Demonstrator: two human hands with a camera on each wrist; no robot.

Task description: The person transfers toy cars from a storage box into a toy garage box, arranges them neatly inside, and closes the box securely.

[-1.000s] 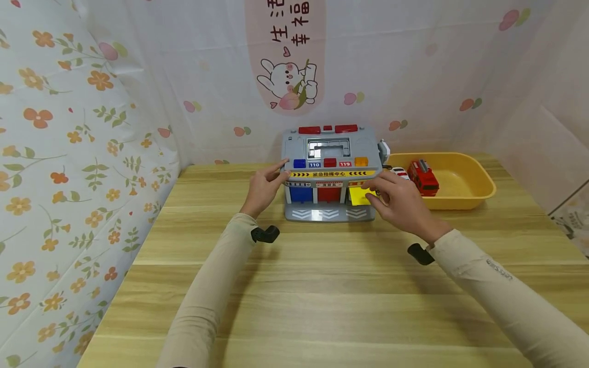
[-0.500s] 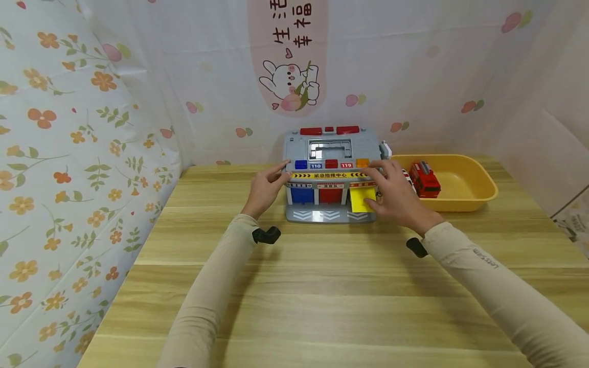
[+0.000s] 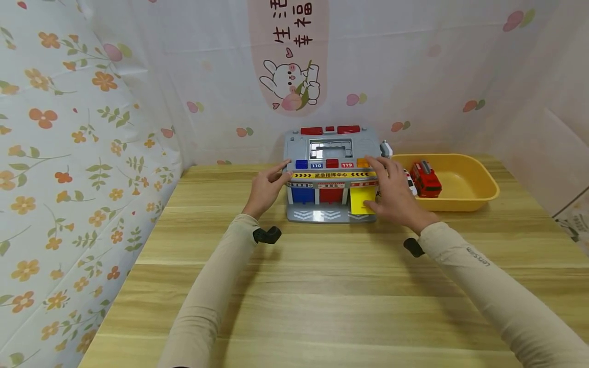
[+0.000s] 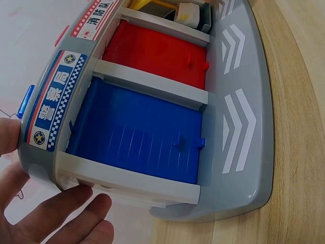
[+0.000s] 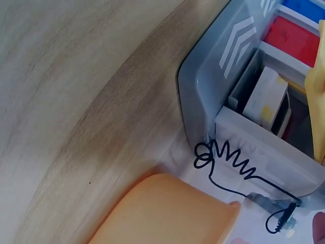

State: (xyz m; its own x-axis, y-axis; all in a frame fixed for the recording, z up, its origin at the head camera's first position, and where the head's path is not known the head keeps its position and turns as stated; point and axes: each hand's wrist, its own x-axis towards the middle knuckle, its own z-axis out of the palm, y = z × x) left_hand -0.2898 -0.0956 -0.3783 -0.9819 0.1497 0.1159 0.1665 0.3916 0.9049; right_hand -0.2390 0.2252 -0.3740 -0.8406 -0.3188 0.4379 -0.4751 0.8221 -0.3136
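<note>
A grey toy rescue garage [image 3: 331,214] stands at the back of the table with blue [image 4: 137,132], red [image 4: 157,51] and yellow doors. My left hand [image 3: 266,189] holds its left end, fingers along the side wall and at the roof corner. My right hand [image 3: 393,191] is at the right end. Its upper fingertips rest by the orange roof light [image 3: 362,162] and its thumb touches the yellow door [image 3: 361,199], which hangs tilted outward. A white, boxy toy vehicle [image 5: 266,96] sits in the bay behind that door. Most of the right hand is outside its wrist view.
To the right is a yellow bin [image 3: 460,204] holding a red toy fire truck [image 3: 427,179] and a white toy car [image 3: 411,185]. A black coiled cord [image 5: 238,162] dangles at the garage's right side. Patterned cloth [image 3: 207,76] hangs behind the wooden table [image 3: 299,296].
The yellow door has swung from raised to lower. My right hand has shifted left, with its fingers now farther up onto the roof. My left hand keeps its place.
</note>
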